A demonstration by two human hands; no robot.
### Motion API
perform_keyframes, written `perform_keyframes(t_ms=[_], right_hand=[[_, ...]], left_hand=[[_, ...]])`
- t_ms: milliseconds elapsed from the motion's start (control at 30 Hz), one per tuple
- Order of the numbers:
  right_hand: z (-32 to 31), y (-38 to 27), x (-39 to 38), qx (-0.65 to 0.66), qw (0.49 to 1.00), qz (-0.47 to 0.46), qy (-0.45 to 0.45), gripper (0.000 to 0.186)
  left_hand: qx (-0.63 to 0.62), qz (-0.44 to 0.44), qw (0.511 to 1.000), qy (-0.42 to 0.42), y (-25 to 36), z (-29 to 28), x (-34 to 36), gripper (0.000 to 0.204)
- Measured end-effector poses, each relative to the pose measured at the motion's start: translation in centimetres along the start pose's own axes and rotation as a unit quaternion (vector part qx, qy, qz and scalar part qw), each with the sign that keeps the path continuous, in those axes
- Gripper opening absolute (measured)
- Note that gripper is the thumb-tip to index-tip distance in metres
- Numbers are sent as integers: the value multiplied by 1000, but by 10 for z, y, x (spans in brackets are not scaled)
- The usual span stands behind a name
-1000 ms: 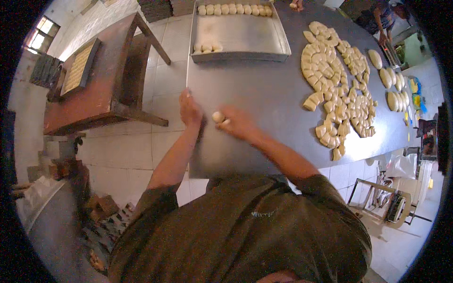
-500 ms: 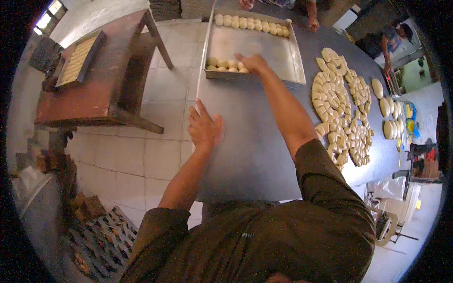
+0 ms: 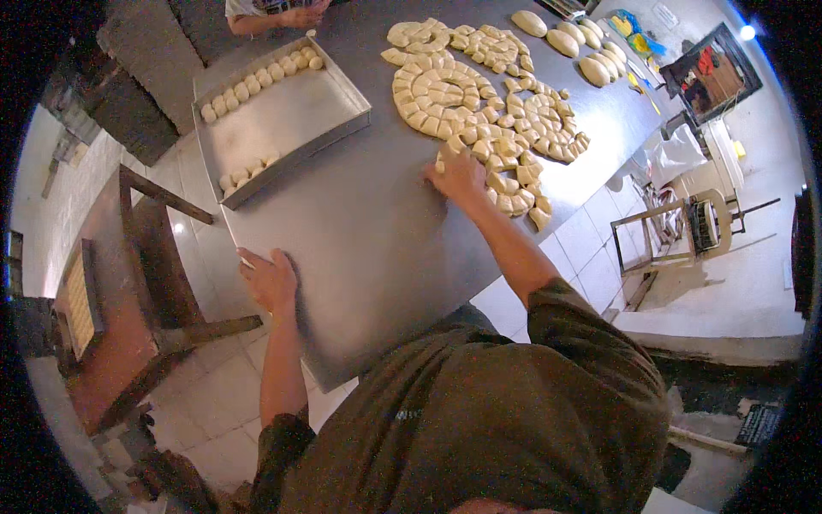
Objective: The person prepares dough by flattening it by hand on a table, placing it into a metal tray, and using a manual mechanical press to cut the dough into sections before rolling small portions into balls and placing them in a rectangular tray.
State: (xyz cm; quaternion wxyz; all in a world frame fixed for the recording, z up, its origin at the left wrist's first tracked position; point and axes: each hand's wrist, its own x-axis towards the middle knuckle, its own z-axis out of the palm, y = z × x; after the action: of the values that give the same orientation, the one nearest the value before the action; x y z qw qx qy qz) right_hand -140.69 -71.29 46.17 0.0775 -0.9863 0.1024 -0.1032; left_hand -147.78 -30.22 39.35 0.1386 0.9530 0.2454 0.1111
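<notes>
My right hand (image 3: 461,180) is at the near left side of a spread of cut dough pieces (image 3: 437,90), its fingers curled round a pale dough piece (image 3: 443,158); motion blurs the fingertips. My left hand (image 3: 272,281) lies on the left edge of the metal table (image 3: 351,248), fingers apart and nothing in it. Beyond it, at the table's far left, stands a shallow metal baking tray (image 3: 295,154). One row of round dough balls (image 3: 253,84) lines the tray's far side, and a shorter group of dough balls (image 3: 241,176) sits in its near left corner.
Several large oval dough loaves (image 3: 563,43) lie at the table's far right. Another person's hand (image 3: 304,17) is across the table. A brown wooden table (image 3: 128,317) at left holds a second filled tray (image 3: 79,300). A metal-framed stand (image 3: 659,227) is on the right.
My right hand has gone from the tray's near row to the dough pieces on the right. My left hand stays by the table edge. The whole view has turned toward the right.
</notes>
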Motion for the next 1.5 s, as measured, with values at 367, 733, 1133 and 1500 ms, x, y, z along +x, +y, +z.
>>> perform_keyframes(t_ms=[367, 733, 1133, 1500], right_hand=[[-15, -108, -124, 407, 865, -242, -163, 46], [23, -45, -91, 110, 912, -342, -197, 32], [43, -92, -72, 186, 889, -358, -217, 38], [75, -106, -59, 66, 909, -384, -151, 40]], left_hand=[[-392, 38, 908, -145, 66, -20, -67, 34], [-168, 175, 970, -20, 76, -20, -89, 28], [35, 423, 903, -71, -5, 51, -70, 21], [-44, 312, 943, -105, 34, 50, -41, 17]])
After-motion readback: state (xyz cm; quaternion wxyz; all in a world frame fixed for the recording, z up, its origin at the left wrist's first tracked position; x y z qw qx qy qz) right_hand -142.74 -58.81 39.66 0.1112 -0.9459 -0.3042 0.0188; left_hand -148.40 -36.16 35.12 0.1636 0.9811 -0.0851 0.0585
